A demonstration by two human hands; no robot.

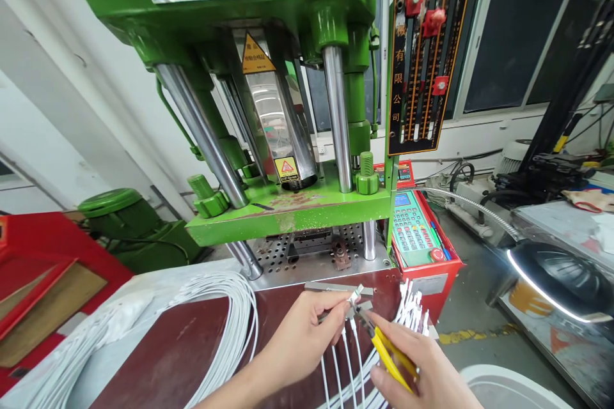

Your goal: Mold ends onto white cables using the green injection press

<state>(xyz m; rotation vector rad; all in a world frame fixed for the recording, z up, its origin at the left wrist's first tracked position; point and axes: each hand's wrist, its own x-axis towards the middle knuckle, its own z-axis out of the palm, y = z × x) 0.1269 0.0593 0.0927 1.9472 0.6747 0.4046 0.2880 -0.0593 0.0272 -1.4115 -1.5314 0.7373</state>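
Note:
My left hand is closed, with thumb and forefinger pinching a small white connector piece. In my right hand is a pair of yellow-handled pliers, the fingers wrapped round its handles. The metal jaws are at the white piece, close to my left fingertips; whether they bite on it I cannot tell. Several white cables run down from beneath the piece toward the lower edge of the view. Just behind my hands a flat metal bar lies on the dark red board.
A green press stands over a perforated metal bed. Coiled white cables lie at left, a bundle of white cable ends at right. Beyond are a control box, a lit lamp and a white bin rim.

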